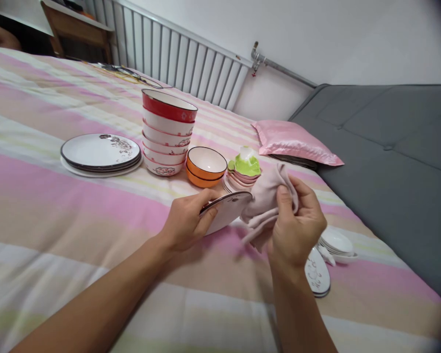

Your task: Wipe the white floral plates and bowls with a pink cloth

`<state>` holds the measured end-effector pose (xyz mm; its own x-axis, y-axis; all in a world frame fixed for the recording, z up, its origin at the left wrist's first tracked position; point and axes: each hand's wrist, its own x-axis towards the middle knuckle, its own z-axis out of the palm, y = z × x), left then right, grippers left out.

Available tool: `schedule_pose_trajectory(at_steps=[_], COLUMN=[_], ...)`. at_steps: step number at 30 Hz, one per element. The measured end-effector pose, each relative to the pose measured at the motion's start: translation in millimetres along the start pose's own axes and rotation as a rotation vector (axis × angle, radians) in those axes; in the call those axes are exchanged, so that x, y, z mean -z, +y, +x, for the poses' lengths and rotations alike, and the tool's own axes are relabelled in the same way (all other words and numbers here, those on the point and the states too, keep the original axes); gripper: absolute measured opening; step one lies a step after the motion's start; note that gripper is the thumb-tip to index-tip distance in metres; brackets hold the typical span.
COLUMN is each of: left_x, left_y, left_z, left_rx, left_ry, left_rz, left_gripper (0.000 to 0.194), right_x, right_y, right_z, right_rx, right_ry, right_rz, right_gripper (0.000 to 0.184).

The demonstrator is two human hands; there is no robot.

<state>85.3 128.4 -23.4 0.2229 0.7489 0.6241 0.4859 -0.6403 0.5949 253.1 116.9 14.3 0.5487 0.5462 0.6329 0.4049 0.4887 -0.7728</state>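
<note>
Holds a dark-rimmed plate [228, 213] tilted in the left hand [185, 220], clamped at its left end between thumb and fingers. Grips a bunched cloth [266, 196] in the right hand [297, 220], closed tight on the folds. Has the plate leftward of the right hand, with the cloth between, at the plate's right edge; cannot tell whether touching there. Shows the plate's longer visible line rising rightward from the left hand, the nearer of the two, toward the cloth.

Has both hands above a striped bedspread [125, 294]. Beyond, from left to right, shows stacked plates [101, 149], a tall pile of bowls [167, 142], two orange bowls [206, 181] and a green leaf-shaped dish [246, 165] on smaller dishes. Lower right, shows patterned plates [318, 274] beside white dishes [337, 241]. Farther back, includes a pink pillow [294, 139], a grey headboard [385, 142] and a radiator [169, 49].
</note>
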Motion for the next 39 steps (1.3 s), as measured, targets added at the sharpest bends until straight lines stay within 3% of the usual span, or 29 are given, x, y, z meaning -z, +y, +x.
schedule_pose_trajectory(at_steps=[3, 5, 10, 13, 16, 21, 25, 28, 33, 39], left_x=[-0.3, -0.9, -1.7, -1.0, 0.3, 1.9, 0.8, -0.3, -1.2, -1.5], left_y=[2, 4, 5, 5, 5, 5, 4, 2, 1, 1], left_z=[-1, -1, -1, 0, 1, 3, 4, 5, 4, 4], left_rx=[-0.026, -0.049, -0.058, -0.046, -0.007, 0.042, 0.063, 0.081, 0.107, 0.112], left_ry=[-0.049, -0.067, -0.074, -0.082, -0.097, -0.152, -0.196, -0.197, -0.212, -0.243], left_rz=[-0.046, -0.082, -0.133, -0.185, -0.217, -0.228, -0.119, -0.099, -0.127, -0.07], left_gripper=[0.016, 0.018, 0.01, 0.014, 0.018, 0.025, 0.018, 0.017, 0.011, 0.022], right_x=[-2, -3, -3, -1, 1, -1, -6, -7, -4, -9], right_y=[-11, -19, -24, -19, -12, 2, 9, 9, 9, 11], right_z=[-10, -18, -24, -18, -12, -6, -4, -5, -6, -11], right_rx=[0.083, 0.152, 0.381, 0.441, 0.357, 0.222, 0.421, 0.537, 0.641, 0.692], right_ry=[-0.016, -0.121, -0.739, -0.871, -0.896, -0.773, -0.715, -0.757, -0.813, -0.734], right_rz=[-0.021, -0.017, -0.09, -0.084, 0.061, 0.161, -0.041, -0.174, -0.32, -0.357], right_gripper=[0.022, 0.022, 0.032, 0.039, 0.041, 0.032, 0.026, 0.029, 0.032, 0.03])
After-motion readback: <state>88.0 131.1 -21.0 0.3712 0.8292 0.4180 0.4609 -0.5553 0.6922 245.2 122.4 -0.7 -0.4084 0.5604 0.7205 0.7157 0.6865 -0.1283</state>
